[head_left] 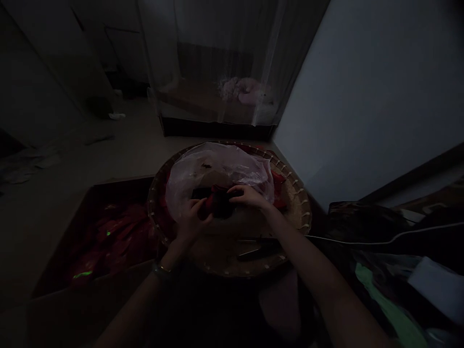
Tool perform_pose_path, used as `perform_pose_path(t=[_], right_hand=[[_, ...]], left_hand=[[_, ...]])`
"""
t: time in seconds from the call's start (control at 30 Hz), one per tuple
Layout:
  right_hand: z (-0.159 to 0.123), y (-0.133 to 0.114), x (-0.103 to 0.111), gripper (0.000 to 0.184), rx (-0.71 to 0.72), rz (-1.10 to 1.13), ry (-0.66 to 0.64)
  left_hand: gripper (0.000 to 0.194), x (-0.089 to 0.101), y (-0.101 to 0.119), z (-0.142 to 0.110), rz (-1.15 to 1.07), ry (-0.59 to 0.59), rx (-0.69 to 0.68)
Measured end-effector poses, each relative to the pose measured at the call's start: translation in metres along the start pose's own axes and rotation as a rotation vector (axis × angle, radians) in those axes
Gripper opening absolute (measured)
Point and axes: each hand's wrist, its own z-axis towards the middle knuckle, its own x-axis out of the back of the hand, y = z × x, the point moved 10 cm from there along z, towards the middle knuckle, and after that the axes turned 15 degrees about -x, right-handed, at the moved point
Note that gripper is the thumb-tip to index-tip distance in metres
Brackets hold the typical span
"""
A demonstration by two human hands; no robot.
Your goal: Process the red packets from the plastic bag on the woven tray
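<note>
Both hands meet over a round woven bamboo tray (299, 203) in dim light. Between them is a small dark red pouch-like piece (217, 199), its exact kind too dark to make out. My left hand (197, 217) is closed on its left side, fingers curled. At its right side, my right hand (248, 197) pinches the edge with thumb and fingers. A crumpled clear plastic bag (221, 162) spreads under and behind the piece. Scissors (257, 252) or a similar dark-handled tool lie near the tray's front rim.
A box (61, 290) heaped with red packets (116, 232) stands left of the tray. Red material shows under the plastic. A white cable (348, 240) runs rightward past clothes and a green cloth (384, 299). A wall (362, 96) rises at right, a curtained bed (217, 101) behind.
</note>
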Motion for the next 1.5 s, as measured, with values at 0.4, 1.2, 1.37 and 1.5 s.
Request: perform_pose_path(t=[0.4, 1.2, 1.37, 1.5], right_hand=[[-0.024, -0.047, 0.013, 0.036, 0.064, 0.174, -0.096], [-0.040, -0.084, -0.025, 0.027, 0.251, -0.701, 0.149], [-0.037, -0.081, -0.031, 0.028, 0.301, -0.757, 0.143], [-0.032, -0.078, -0.036, 0.026, 0.272, -0.787, 0.147]], left_hand=[[0.042, -0.013, 0.012, 0.019, 0.168, -0.059, -0.045], [0.046, -0.018, 0.007, 0.010, 0.213, -0.056, -0.058], [0.045, -0.019, 0.008, 0.009, 0.210, -0.057, -0.062], [0.044, -0.022, 0.005, 0.008, 0.177, -0.066, -0.056]])
